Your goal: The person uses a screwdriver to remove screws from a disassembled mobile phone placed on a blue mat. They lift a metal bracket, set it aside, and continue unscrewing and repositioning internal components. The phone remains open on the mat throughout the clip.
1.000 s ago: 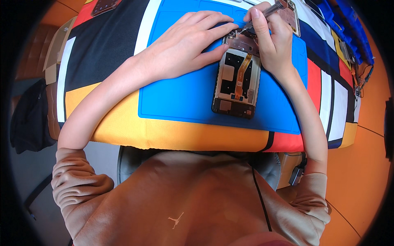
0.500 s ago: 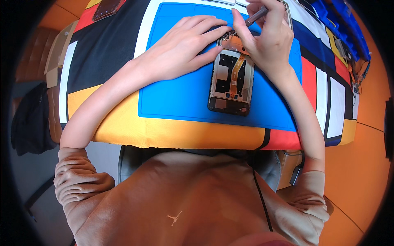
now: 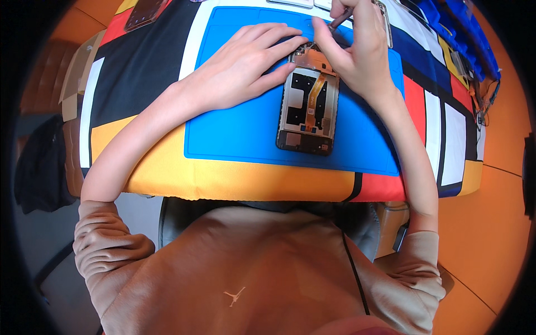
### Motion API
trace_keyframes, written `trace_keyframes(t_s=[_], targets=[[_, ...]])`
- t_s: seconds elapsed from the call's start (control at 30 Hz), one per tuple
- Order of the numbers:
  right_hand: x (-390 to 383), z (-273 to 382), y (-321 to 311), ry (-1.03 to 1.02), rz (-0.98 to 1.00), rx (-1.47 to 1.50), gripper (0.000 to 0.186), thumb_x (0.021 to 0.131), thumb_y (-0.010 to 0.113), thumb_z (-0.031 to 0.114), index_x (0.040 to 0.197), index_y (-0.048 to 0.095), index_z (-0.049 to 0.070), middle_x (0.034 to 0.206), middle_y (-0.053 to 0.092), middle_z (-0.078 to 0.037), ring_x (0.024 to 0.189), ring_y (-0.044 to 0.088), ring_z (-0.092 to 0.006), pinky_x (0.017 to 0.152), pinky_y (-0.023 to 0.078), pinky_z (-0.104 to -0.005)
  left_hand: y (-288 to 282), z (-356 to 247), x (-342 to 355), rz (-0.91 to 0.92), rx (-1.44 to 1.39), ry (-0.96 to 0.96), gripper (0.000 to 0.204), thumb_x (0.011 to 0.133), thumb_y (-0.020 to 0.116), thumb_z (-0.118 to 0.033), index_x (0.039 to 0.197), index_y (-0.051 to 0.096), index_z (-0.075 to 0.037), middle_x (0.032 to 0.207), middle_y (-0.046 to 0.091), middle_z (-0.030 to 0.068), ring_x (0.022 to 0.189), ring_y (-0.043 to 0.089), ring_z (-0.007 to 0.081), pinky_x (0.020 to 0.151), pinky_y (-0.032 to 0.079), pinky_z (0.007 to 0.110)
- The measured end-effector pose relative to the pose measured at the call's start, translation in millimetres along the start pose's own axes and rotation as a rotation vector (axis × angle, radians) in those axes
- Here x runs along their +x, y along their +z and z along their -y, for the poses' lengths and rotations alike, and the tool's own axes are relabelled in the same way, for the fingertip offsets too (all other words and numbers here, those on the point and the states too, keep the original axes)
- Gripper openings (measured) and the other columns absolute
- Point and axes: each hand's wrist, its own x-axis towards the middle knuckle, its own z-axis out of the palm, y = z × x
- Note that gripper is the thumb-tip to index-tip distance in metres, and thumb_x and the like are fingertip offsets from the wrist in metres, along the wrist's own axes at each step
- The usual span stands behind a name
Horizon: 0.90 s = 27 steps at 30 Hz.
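Note:
An opened phone lies on the blue work mat, its inside facing up. An orange ribbon cable runs down its middle, below a copper-coloured section. My left hand lies with fingers stretched out, the fingertips at the phone's upper left edge. Above the phone's top end, my right hand grips a slim grey tool that looks like a screwdriver. The tool slants down to the left toward the phone's top. Its tip is too small to make out.
A dark phone lies at the far left of the patterned tablecloth. Beyond my right hand is a phone frame. Blue bins stand at the far right, with cables beside them. A cardboard box sits left of the table.
The phone, mat and both hands appear slightly further left in the view. My right hand keeps its hold on the screwdriver, and my left fingers stay at the phone's edge.

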Motion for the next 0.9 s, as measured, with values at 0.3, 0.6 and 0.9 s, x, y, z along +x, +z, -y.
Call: trace_keyframes(t_s=[0.3,0.6,0.9], targets=[[5,-3,-3,-0.009,-0.011,0.105,0.022,0.081,0.058,-0.005,0.098,0.045,0.004,0.112,0.060,-0.019,0.105,0.058,-0.0277,0.095,0.044,-0.0368,4,3,-2,0.013,0.009,-0.016,0.043,0.106,0.053,-0.029,0.142,0.057,-0.005,0.141,0.057,0.0179,0.136,0.050,0.0333,0.115,0.039,0.045],[9,-2,-9,0.033,0.065,0.157,0.022,0.085,0.060,-0.005,0.097,0.043,0.003,0.111,0.060,-0.017,0.101,0.059,-0.0232,0.090,0.045,-0.0330,4,3,-3,0.084,-0.007,-0.074,0.046,0.107,0.053,-0.031,0.148,0.054,-0.011,0.150,0.051,0.0148,0.139,0.047,0.0332,0.118,0.036,0.047],[9,-3,-11,-0.054,0.010,0.106,0.022,0.085,0.063,-0.005,0.092,0.044,0.004,0.103,0.062,-0.016,0.092,0.061,-0.0228,0.084,0.049,-0.0336,2,2,-2,0.089,-0.002,-0.078,0.046,0.107,0.053,-0.031,0.148,0.054,-0.011,0.149,0.052,0.0146,0.139,0.047,0.0329,0.118,0.036,0.046]])
